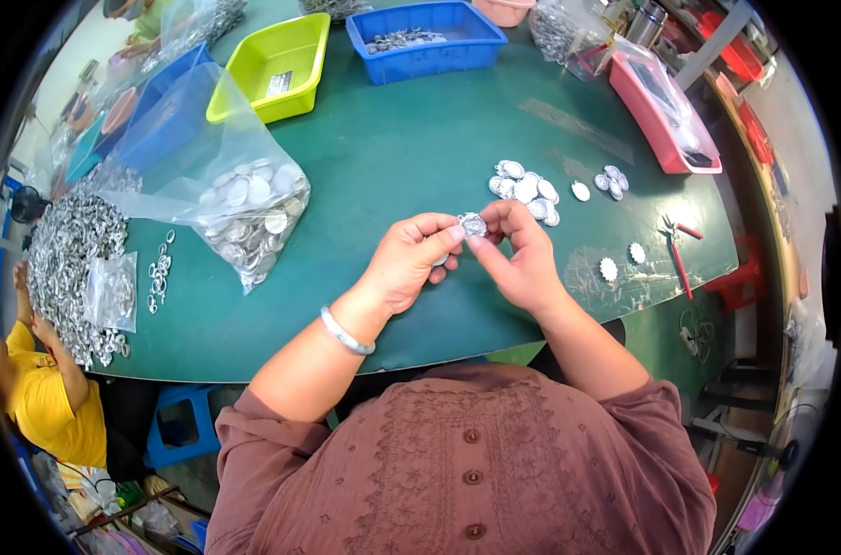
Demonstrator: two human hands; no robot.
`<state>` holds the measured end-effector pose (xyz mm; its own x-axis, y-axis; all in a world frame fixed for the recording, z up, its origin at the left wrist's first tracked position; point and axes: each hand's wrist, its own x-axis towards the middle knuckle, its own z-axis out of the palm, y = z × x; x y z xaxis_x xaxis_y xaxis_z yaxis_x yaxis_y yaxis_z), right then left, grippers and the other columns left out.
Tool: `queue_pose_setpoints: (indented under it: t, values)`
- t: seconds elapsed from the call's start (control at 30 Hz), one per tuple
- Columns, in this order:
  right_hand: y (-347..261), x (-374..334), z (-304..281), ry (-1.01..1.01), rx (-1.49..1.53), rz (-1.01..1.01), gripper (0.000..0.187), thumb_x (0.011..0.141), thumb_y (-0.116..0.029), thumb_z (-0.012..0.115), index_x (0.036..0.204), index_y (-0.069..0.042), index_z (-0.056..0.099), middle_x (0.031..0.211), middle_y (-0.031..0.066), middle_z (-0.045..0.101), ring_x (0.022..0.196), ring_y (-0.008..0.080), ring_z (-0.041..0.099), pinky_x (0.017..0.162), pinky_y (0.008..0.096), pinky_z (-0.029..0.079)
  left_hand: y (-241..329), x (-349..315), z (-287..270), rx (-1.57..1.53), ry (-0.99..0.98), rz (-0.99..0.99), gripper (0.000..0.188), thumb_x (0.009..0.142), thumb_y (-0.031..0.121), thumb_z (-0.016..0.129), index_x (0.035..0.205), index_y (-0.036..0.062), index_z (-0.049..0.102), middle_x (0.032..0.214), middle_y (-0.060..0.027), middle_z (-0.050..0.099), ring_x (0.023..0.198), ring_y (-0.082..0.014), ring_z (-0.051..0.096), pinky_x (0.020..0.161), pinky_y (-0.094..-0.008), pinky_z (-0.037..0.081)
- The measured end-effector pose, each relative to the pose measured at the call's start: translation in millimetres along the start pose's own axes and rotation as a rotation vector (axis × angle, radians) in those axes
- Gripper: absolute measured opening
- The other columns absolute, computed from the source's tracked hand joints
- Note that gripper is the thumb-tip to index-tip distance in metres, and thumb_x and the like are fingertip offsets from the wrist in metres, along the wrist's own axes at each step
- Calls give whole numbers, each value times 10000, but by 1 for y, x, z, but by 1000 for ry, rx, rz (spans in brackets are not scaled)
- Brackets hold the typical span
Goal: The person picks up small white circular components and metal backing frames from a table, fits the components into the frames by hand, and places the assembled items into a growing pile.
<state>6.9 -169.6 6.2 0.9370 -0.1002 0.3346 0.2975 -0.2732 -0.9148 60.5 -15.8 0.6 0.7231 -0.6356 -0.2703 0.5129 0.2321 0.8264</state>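
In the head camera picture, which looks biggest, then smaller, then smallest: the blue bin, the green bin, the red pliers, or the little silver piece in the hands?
1. Blue bin and green bin: they look alike.
2. Red pliers.
3. Silver piece.

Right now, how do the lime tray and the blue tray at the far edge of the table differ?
The lime tray is yellow-green and sits skewed; the blue tray is blue and lies squarer. The lime tray holds just one small flat item; the blue tray holds a scatter of silvery metal pieces. Both are open, rectangular plastic trays.
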Motion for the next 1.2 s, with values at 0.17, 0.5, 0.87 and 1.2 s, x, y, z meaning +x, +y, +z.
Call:
queue_pose_setpoints:
  t: [0.17,0.5,0.87,1.2]
  values:
    - [-3,3,-6,-66,428,334,135,799,-33,552,909,-3,480,826,36,561,722,69,517,649,201,412,-1,0,0,8,19,17,149,825,172,580,910,50,576,727,-3,556,608,-74,504,462,-163,362]
    - [-5,6,7,-13,-45,-99,84,729,27,600,751,-4,526,806,57,523,724,126,543,580,253,452,-3,3,-1,-178,-68,-1,321,902,277,429,1076,23,521,858,-21,568,687,-90,519,529,-200,409]
    - [-11,5,-8,47,-344,-384,166,672,42,601,818,-32,580,837,92,548,747,215,554,621,277,448,2,3,-7,-319,-198,14,378,913,293,392,1147,4,461,893,-38,548,737,-128,525,570,-228,431]
    - [19,-9,-67,141,-483,21,108,725,-22,587,831,-5,573,807,93,545,676,186,532,597,271,435,2,4,-8,-341,-179,-17,365,917,306,367,1086,4,483,877,-74,526,721,-160,504,530,-226,414]
